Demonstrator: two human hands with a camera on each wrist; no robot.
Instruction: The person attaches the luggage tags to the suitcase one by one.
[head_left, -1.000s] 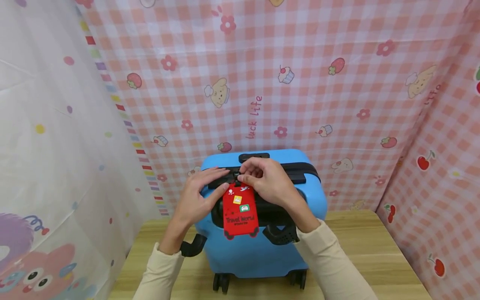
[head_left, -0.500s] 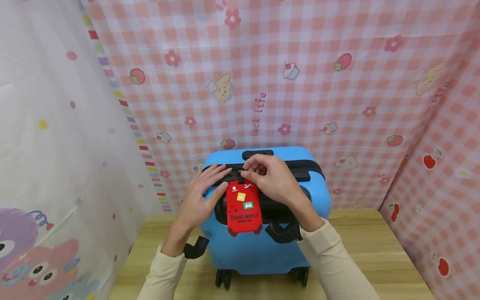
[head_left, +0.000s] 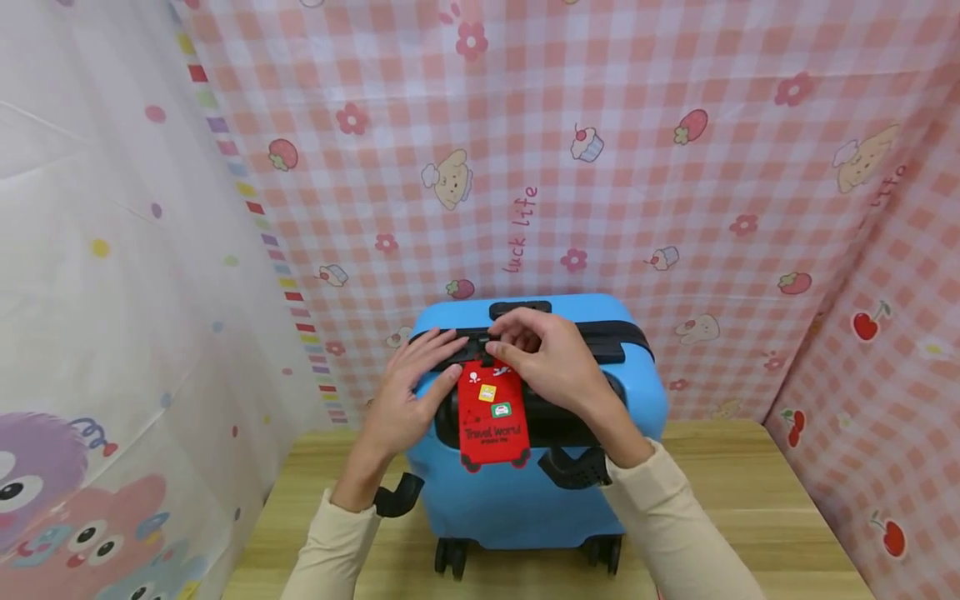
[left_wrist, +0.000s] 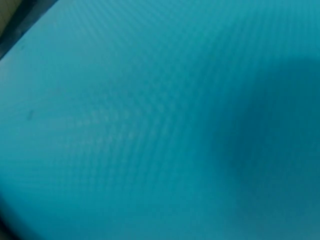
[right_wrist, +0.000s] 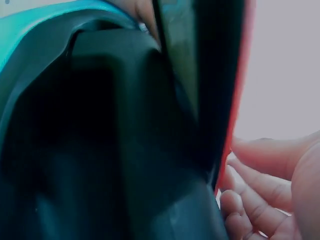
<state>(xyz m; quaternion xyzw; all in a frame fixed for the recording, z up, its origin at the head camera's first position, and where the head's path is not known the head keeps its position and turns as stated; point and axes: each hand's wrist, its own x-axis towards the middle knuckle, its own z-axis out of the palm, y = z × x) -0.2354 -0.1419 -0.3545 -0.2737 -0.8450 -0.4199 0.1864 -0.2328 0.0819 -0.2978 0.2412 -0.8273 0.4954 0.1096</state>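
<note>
A blue suitcase (head_left: 517, 512) stands upright on its wheels, its black handle side towards me. A red luggage tag (head_left: 491, 423) printed "Travel World" hangs over the handle. My right hand (head_left: 561, 367) pinches at the tag's black strap (head_left: 487, 353) with thumb and index finger, the other fingers curled behind. My left hand (head_left: 401, 404) lies with fingers straight across the black lock strip (head_left: 607, 353), its thumb by the tag's upper left corner. Blue shell (left_wrist: 125, 125) fills the left wrist view. In the right wrist view, curled fingers (right_wrist: 260, 195) sit beside the tag's red edge (right_wrist: 241, 75).
The suitcase stands on a wood-grain surface (head_left: 738, 492). Behind it hangs a pink checked cloth (head_left: 645, 200), with a white patterned cloth (head_left: 187, 333) on the left. A black telescopic handle grip (head_left: 520, 309) lies at the suitcase's far top edge.
The head view has shifted slightly, so everything appears a little further right. Both hands keep nearly the same place on the suitcase and tag.
</note>
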